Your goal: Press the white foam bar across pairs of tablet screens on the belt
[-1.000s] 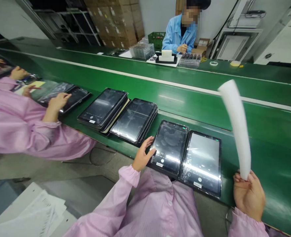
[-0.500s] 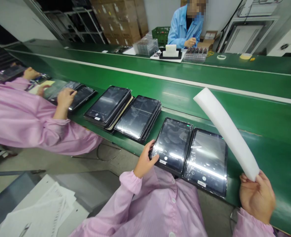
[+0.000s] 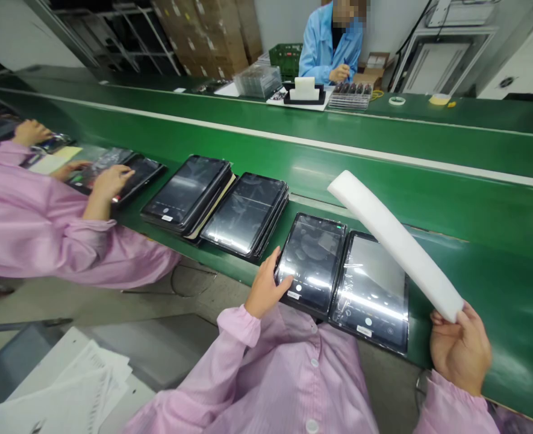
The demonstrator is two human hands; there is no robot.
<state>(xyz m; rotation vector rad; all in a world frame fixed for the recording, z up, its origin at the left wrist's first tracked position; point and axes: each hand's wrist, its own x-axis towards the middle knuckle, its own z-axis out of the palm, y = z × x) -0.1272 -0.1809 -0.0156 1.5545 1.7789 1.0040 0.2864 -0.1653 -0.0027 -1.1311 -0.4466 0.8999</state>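
Two dark tablets lie side by side on the near green ledge (image 3: 483,289). My left hand (image 3: 266,288) rests its fingers on the near left corner of the left tablet (image 3: 314,260), thumb pressed on its screen edge. The right tablet (image 3: 371,292) carries a shiny film. My right hand (image 3: 460,349) is closed on the lower end of a long white foam sheet (image 3: 395,242), which leans up and to the left over the right tablet's far corner.
Two stacks of tablets (image 3: 189,190) (image 3: 248,212) lie further left. A co-worker in pink (image 3: 35,223) handles tablets at the left. Across the green conveyor (image 3: 383,181) a person in blue (image 3: 332,48) works beside trays (image 3: 350,96). Papers (image 3: 62,392) lie at lower left.
The foam sheet in my right hand has swung from nearly upright down to the left, toward the tablets. My left hand stays at the left tablet's corner.
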